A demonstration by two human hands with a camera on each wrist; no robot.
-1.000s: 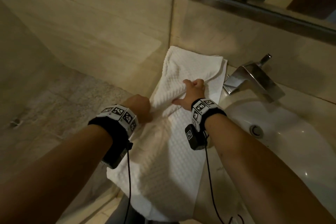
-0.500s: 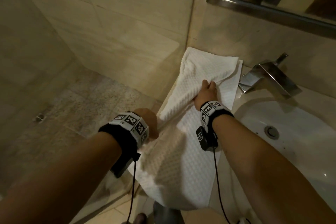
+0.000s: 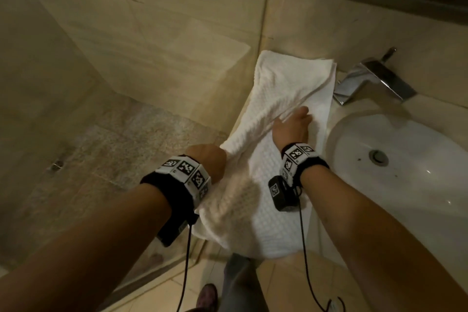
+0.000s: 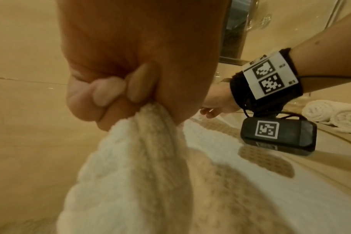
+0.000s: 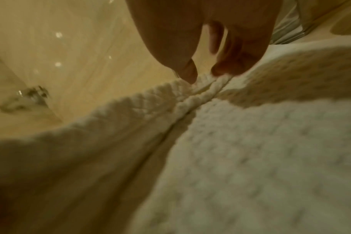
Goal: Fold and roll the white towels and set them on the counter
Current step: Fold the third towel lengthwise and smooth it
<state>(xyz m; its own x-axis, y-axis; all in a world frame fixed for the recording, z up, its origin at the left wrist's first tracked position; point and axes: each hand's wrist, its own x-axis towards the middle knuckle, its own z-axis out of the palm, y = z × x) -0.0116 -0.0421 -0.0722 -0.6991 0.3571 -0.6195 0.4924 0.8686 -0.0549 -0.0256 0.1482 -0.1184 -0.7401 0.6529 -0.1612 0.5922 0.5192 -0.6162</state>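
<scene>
A white waffle towel [image 3: 283, 119] lies lengthwise along the counter's [image 3: 336, 106] left end beside the sink [image 3: 405, 185], its near end hanging over the front edge. The left hand [image 4: 120, 88], fingers curled tight, grips a bunched fold at the towel's left edge. The right hand [image 3: 293, 126] seems to pinch a ridge of cloth mid-towel, though that view is blurred. Two rolled towels [image 4: 335, 114] rest farther along the counter

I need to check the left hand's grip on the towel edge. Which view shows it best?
The left wrist view: the left hand shows curled fingers bunching the white towel up close. The head view shows only the back of that hand at the towel's edge. The right wrist view does not show it.
</scene>
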